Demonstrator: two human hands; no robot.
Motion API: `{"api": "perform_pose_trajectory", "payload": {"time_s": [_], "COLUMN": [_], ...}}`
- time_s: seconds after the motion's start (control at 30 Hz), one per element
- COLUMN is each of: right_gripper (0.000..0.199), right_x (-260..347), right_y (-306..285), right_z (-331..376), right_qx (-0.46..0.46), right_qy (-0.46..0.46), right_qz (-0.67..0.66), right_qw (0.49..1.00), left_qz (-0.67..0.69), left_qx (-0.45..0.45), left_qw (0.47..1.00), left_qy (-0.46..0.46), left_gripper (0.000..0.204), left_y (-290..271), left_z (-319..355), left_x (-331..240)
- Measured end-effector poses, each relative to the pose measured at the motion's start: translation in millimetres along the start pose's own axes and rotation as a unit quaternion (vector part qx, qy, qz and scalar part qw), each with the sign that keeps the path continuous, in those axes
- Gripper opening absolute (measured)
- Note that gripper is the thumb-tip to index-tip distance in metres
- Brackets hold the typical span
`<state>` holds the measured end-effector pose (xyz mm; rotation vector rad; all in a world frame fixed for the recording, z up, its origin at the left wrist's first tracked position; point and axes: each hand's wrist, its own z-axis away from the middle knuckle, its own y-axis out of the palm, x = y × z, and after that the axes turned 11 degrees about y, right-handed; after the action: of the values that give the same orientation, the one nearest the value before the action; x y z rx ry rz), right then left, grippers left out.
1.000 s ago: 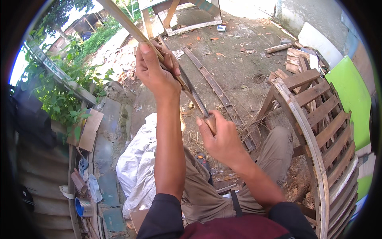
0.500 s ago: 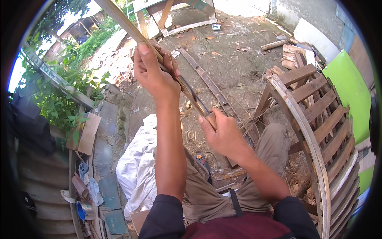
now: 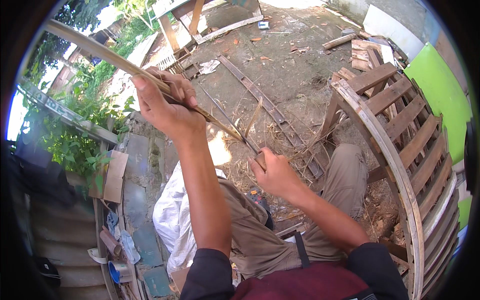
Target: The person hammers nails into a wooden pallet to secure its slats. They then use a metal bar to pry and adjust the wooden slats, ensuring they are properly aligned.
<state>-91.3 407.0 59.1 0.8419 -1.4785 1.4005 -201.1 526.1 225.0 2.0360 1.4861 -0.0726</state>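
My left hand [image 3: 170, 106] is closed around a long, pale bamboo strip [image 3: 92, 47], which slants from the upper left down toward the middle. In my right hand [image 3: 281, 175], a knife [image 3: 251, 146] is gripped by its wooden handle. Its long, dark, narrow blade points up and left, crossing the strip near the strip's lower end. Beside that crossing a thin, pale shaving [image 3: 256, 114] curls upward. Part of the strip is hidden under my left fingers.
Right of my knee stands a slatted wooden frame [image 3: 395, 135]. A long brown bar [image 3: 265, 102] lies on the dirt ground among loose shavings. A white sack [image 3: 172, 212] is by my left leg, next to a block wall [image 3: 137, 200]. A wooden structure [image 3: 230, 31] stands at the far side.
My left hand has moved left and down, and the strip now slants flatter. The knife blade has swung apart from the strip's length and crosses its lower end. The curled shaving now shows.
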Motion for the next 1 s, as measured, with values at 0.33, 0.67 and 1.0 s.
{"api": "perform_pose_trajectory", "payload": {"time_s": [0.33, 0.67, 1.0], "right_gripper": [0.033, 0.034, 0.035], "right_x": [-14, 4, -103], "right_y": [20, 20, 48], "right_z": [6, 26, -4], "right_qx": [0.020, -0.008, -0.006], "right_qy": [0.005, -0.082, 0.066], "right_qz": [-0.032, -0.050, 0.077], "right_qw": [0.999, 0.995, 0.995], "left_qz": [-0.002, 0.006, 0.003], "left_qx": [0.011, 0.005, -0.001], "left_qw": [1.000, 1.000, 0.998], "left_qy": [0.007, 0.008, -0.067], "left_gripper": [0.050, 0.048, 0.058], "left_y": [-28, -42, -49], "left_z": [-7, -10, 1], "left_x": [-1, -11, -3]}}
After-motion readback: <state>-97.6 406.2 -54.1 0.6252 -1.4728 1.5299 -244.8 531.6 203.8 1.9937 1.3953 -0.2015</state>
